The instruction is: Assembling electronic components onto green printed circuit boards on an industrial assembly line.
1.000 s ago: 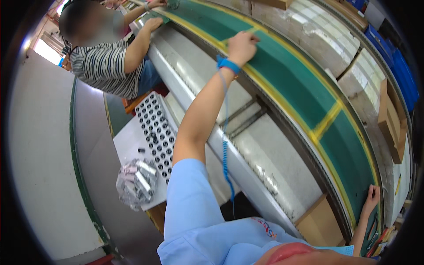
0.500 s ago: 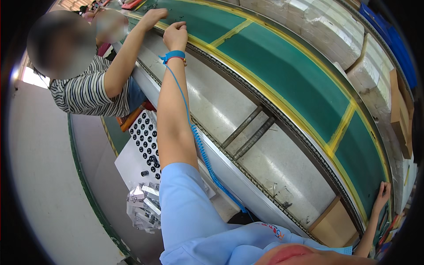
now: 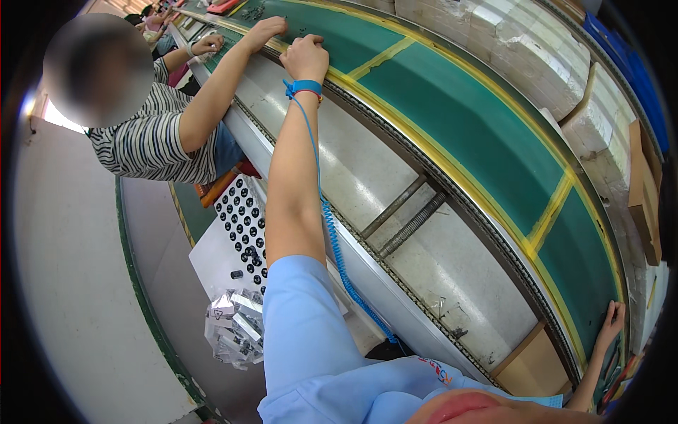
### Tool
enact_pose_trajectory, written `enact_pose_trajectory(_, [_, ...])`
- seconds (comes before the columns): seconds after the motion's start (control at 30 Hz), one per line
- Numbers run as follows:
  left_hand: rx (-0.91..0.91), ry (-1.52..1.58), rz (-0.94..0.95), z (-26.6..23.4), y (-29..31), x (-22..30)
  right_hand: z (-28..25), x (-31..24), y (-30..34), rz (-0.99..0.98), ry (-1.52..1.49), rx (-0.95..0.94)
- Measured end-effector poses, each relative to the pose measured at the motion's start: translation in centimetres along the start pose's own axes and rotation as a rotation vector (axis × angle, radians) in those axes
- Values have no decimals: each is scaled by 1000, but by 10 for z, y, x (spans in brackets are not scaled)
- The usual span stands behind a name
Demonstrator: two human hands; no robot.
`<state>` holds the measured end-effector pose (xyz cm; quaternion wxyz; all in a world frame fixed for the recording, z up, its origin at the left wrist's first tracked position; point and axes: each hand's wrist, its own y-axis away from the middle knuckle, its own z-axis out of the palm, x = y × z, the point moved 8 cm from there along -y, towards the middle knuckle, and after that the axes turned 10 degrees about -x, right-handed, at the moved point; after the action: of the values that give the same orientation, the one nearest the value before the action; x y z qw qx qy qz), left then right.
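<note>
My left hand (image 3: 306, 58) is at the near edge of the green conveyor belt (image 3: 452, 134), its fingers curled closed; whatever they hold is hidden. Around that wrist goes a blue wrist strap (image 3: 304, 87), its coiled cord (image 3: 339, 268) running down along my arm. At the far right, my right hand (image 3: 613, 324) rests by the belt's end with its bent fingers slightly apart and nothing visible in them. Small dark pieces (image 3: 253, 12) lie on the belt beyond my left hand. Just left of it is a co-worker's hand (image 3: 270, 32), also over the belt edge.
A white board (image 3: 205, 258) with rows of black round parts sits below left, beside a clear bag of silvery pieces (image 3: 236, 326). A co-worker in a striped shirt (image 3: 152, 141) sits left. White foam blocks (image 3: 537, 56) line the far side. A cardboard box (image 3: 533, 360) stands under the near rail.
My left hand has shifted right along the belt edge, and the view has turned slightly. The co-worker's second hand now shows at the left. My right hand stays near the belt's end.
</note>
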<state>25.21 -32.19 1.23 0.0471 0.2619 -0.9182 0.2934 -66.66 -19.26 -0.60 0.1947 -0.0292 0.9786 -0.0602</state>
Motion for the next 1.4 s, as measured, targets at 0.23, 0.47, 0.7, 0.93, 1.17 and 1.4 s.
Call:
enact_pose_trajectory(0.23, [-73, 96, -129, -3, -15, -43, 13, 8, -12, -11, -4, -82])
enact_pose_trajectory(0.47, [197, 159, 106, -43, 4, 29, 5, 26, -3, -61, -18, 35])
enact_pose_trajectory(0.7, [-1, 500, 613, -101, 127, 200, 17, 15, -8, -121, -110, 12])
enact_pose_trajectory(0.93, [-459, 792, 1139, -173, 324, 335, 18, 7, -3, -125, -169, -51])
enact_pose_trajectory(1.17, [-586, 1030, 1536, -199, 420, 354, 27, 11, -9, -153, -232, -37])
enact_pose_trajectory(1.4, [-750, 1020, 1512, -186, 421, 347, 34, 62, -8, -44, -231, -68])
